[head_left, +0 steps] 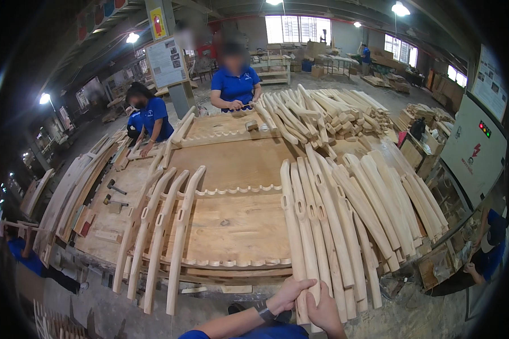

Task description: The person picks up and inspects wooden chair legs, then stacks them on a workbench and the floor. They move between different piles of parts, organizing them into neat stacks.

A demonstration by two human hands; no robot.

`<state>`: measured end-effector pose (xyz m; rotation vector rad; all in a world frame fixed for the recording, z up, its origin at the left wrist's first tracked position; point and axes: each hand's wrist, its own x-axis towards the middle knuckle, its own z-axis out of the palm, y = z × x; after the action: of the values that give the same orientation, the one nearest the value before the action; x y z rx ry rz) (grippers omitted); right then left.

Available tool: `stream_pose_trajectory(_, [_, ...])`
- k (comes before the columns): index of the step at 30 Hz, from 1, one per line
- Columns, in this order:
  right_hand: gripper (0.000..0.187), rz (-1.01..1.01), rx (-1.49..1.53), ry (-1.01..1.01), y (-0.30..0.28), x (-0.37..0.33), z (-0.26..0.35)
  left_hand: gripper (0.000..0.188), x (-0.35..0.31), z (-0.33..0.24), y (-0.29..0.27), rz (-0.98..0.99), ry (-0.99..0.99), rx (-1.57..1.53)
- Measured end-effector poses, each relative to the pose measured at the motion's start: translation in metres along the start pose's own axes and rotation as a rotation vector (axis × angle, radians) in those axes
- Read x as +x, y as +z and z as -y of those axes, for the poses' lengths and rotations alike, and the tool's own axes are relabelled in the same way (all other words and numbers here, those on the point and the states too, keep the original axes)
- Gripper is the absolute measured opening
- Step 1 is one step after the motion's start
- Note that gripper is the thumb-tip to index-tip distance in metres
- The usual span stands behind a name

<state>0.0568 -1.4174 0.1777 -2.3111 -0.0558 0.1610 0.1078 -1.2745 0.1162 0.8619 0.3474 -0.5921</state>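
Observation:
Both of my hands are at the near ends of long, pale, curved wooden legs with slots cut in them, right of the bench's middle. My left hand (288,295), with a dark band on its wrist, is closed round the leftmost leg (293,237) of that group. Just right of it, my right hand (326,314) is closed on the neighbouring leg (309,248), its thumb along the wood. Its other fingers are partly hidden. Scalloped wooden strips (237,263) run across the bench, left of the hands. Several similar slotted legs (181,237) lie spaced out across their left part.
More legs lie side by side (390,209) at right, and a large heap (333,113) fills the far right. Two hammers (116,202) lie at left. One co-worker (234,85) stands across the bench, another (155,118) at far left. An electrical cabinet (472,150) stands at right.

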Motion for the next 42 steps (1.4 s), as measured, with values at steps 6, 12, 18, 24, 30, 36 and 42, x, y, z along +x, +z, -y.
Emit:
stream_pose_trajectory(6, [0.065,0.079,0.209,-0.042,0.014,-0.018,0.005,0.033,-0.05,0.0,0.011,-0.089,0.152,0.114])
stream_pose_trajectory(12, [0.068,0.056,0.297,-0.249,0.067,-0.013,-0.012,0.03,-0.063,0.004,-0.04,-0.095,0.594,0.603])
stream_pose_trajectory(18, [0.07,-0.007,0.42,-0.341,0.116,0.004,0.021,0.04,-0.079,-0.015,-0.079,-0.116,0.631,0.563])
stream_pose_trajectory(24, [0.067,-0.015,0.384,-0.216,0.158,0.007,0.049,0.051,-0.099,-0.04,-0.119,-0.09,0.685,0.55])
stream_pose_trajectory(30, [0.065,-0.051,0.324,-0.191,0.179,0.015,0.061,0.049,-0.127,-0.053,-0.156,-0.248,0.551,0.612])
stream_pose_trajectory(36, [0.064,-0.049,0.301,-0.174,0.174,0.012,0.07,0.034,-0.151,-0.065,-0.199,-0.323,0.381,0.464])
stream_pose_trajectory(42, [0.064,0.044,0.261,-0.173,0.183,0.014,0.081,0.027,-0.154,-0.037,-0.235,-0.345,0.336,0.33])
